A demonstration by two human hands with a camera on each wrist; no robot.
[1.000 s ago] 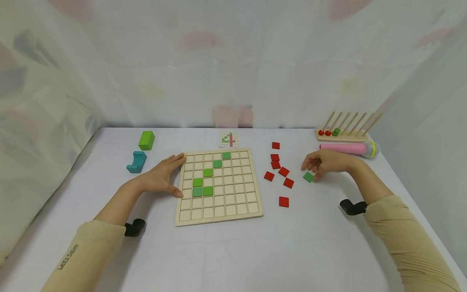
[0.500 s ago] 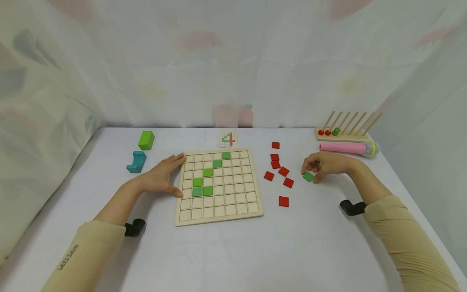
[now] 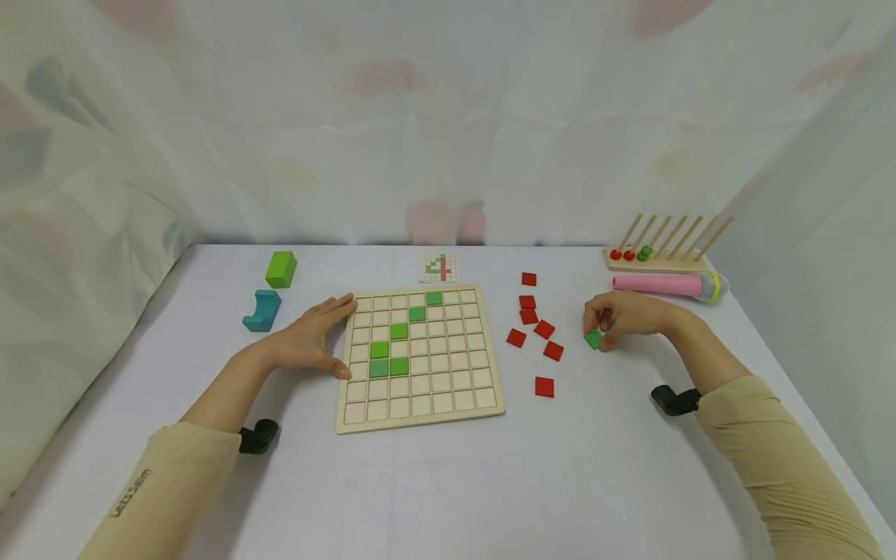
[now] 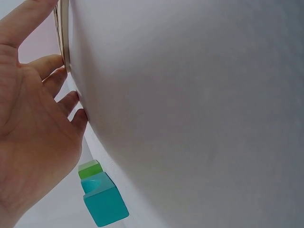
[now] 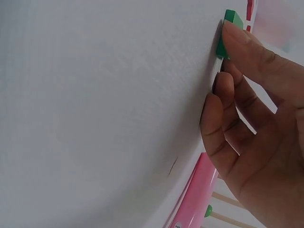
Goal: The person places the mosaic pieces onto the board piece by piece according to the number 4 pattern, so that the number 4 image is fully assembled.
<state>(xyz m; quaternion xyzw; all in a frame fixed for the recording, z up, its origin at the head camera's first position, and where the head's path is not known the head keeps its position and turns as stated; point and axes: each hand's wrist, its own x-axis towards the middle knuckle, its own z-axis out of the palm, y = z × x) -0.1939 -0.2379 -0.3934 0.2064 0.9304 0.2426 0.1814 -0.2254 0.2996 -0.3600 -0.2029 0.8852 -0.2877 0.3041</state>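
My right hand (image 3: 630,313) pinches a small green square tile (image 3: 593,339) between thumb and fingers, low over the white table right of the loose red tiles. In the right wrist view the thumb lies against that tile's edge, and the other fingers are bent near the tabletop. At the left edge of a wooden grid board (image 3: 439,385) rests my left hand (image 3: 308,338), thumb and fingers spread along the rim. Several green tiles (image 3: 399,365) lie in the board's squares, in a slanting row with a pair at its lower end.
Several red tiles (image 3: 544,386) are scattered between the board and my right hand. Behind the board lies a small pattern card (image 3: 438,268). A pink toy microphone (image 3: 658,285) and a peg rack with beads (image 3: 654,260) stand back right; a green block (image 3: 281,269) and teal arch (image 3: 263,311) back left.
My right thumb and fingers have closed on the green tile, which has shifted slightly right and tilted. The left hand and the board have stayed put.
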